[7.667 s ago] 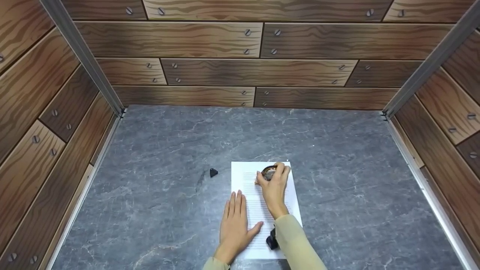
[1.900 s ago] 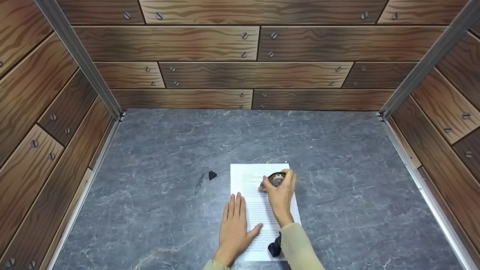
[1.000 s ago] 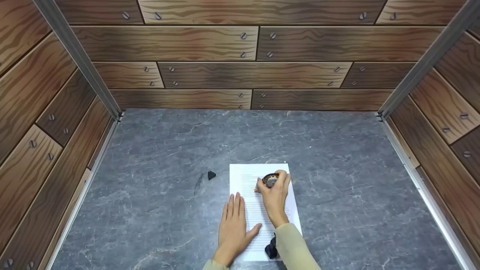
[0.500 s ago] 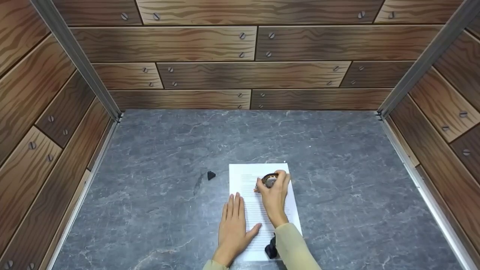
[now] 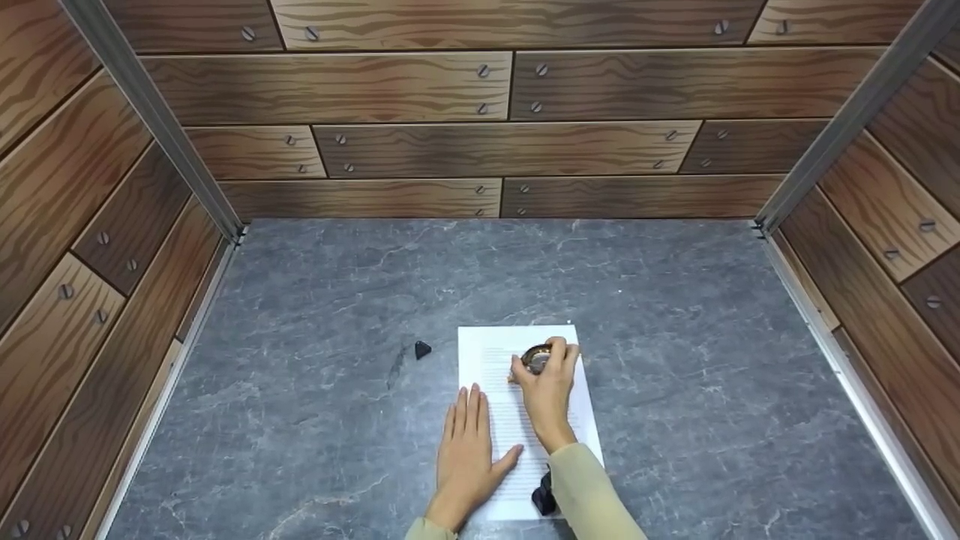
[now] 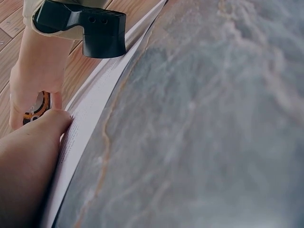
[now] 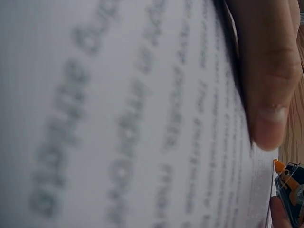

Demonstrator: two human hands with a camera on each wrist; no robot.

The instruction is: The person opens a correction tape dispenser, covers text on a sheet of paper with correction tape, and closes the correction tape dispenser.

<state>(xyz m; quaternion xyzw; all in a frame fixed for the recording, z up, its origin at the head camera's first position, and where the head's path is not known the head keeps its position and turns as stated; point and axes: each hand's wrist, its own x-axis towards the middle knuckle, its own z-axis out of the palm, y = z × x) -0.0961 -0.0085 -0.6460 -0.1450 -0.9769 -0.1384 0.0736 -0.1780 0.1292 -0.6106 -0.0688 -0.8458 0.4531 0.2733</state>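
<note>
The right grip (image 5: 547, 390) is drawn in to a pinch, thumb on the left and fingers curled over the far right, parted only by the body of a small rounded dispenser (image 5: 537, 358). The dispenser sits right at the fingertips, dark with orange parts and a paler round middle. Its orange tip (image 5: 511, 379) points out to the left, just beside the thumb and low over the paper sheet (image 5: 472, 343); whether the tip touches the sheet cannot be told. The sheet, covered in close printed lines, lies beneath this grip on a grey marbled counter (image 5: 337, 300), running on past it and back toward the person. The left grip (image 5: 466, 454) is nearer the person and to the left, palm down across the sheet's left edge, fingers stretched forward side by side and thumb spread to the right over the print; it grasps nothing. In the right wrist view a large thumb hangs close over blurred lettering, with the dispenser farther off at the lower corner. Behind the right grip, at the cuff of a pale right sleeve (image 5: 596, 495), sits a black device (image 5: 543, 496) above the near part of the sheet. Left of the right grip, off the sheet, a small black angular piece (image 5: 422, 349) lies on the counter. Well beyond both grips stands a wood-patterned wall (image 5: 412, 90) with printed screw heads, a grey metal post (image 5: 150, 105) at its left.
</note>
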